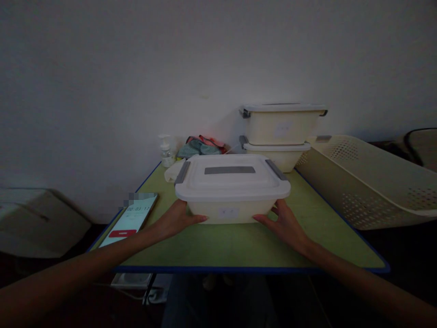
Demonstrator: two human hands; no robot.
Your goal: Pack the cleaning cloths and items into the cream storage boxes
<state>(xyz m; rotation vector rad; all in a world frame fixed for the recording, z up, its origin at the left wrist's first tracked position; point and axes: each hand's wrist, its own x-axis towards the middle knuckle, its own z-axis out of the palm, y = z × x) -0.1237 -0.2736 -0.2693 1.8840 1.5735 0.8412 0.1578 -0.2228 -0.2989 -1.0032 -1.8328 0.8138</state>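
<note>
Head view: left hand and right hand both gripping a lidded box, mid-desk.
Desk surface shows from box front to the blue near edge and off to the box's right; phone takes up the left edge, near the left forearm. Behind the box, tight: bottle and cloths back left, stacked boxes back right, wall beyond. Basket just outside right edge. Hands on lower sides, thumbs on front face, other fingers mostly hidden; left forearm and right forearm angle inward from the lower corners. Box about level; can't tell if base touches desk.
</note>
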